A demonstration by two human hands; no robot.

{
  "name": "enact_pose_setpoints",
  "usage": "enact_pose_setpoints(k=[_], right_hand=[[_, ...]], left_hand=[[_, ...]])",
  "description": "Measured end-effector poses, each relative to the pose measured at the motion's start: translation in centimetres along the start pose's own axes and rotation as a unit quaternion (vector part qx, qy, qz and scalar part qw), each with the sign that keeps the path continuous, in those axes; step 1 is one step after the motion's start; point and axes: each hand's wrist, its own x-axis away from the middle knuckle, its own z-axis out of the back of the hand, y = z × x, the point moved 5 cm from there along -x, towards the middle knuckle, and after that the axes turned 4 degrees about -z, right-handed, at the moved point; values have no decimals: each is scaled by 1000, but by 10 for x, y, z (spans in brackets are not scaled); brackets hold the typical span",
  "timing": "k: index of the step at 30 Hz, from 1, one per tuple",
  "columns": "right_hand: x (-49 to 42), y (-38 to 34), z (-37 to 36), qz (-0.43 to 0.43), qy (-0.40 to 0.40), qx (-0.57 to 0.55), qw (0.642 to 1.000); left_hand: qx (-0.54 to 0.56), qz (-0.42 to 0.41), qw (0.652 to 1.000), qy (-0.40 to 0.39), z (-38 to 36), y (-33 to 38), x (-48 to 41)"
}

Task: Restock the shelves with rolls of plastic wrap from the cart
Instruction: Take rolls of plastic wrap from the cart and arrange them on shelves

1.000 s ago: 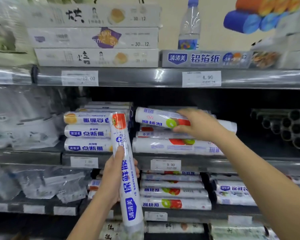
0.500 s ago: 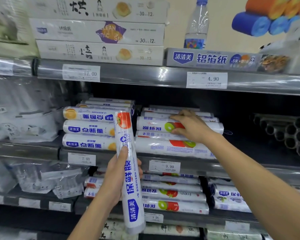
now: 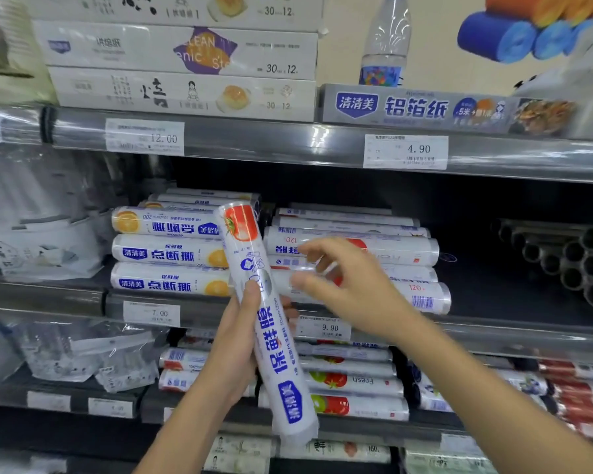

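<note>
Blue-lettered white plastic-wrap roll [image 3: 271, 336] held near-upright before the grey middle shelf [image 3: 510, 331].
Left hand [image 3: 233, 347] grips its middle, fingers hidden behind; blurred right hand [image 3: 353, 289], fingers loosely spread and empty, covers part of the stacked white rolls [image 3: 390, 249].

Grey store shelving [image 3: 288, 142] against beige wall [image 3: 339, 35]

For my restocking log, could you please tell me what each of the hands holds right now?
Left hand: grips a plastic wrap roll, nearly upright.
Right hand: open, holding nothing.
</note>
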Motion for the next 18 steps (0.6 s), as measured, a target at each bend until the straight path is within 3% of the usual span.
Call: enact_pose_setpoints(k=[4,10,15,18], right_hand=[[30,-8,-38,-43,-89,-103,990],[36,3,-40,-74,-42,-165,983],[29,2,-13,-42,-26,-123,991],[15,4,17,-21,-13,-51,998]], left_hand=[[82,-9,996,-39,-18,5,-1],[92,-2,995,-43,-28,3,-6],[-63,-112,988,-90,-28,21,-10],[-246,-227,939,-78,-20,32,-18]])
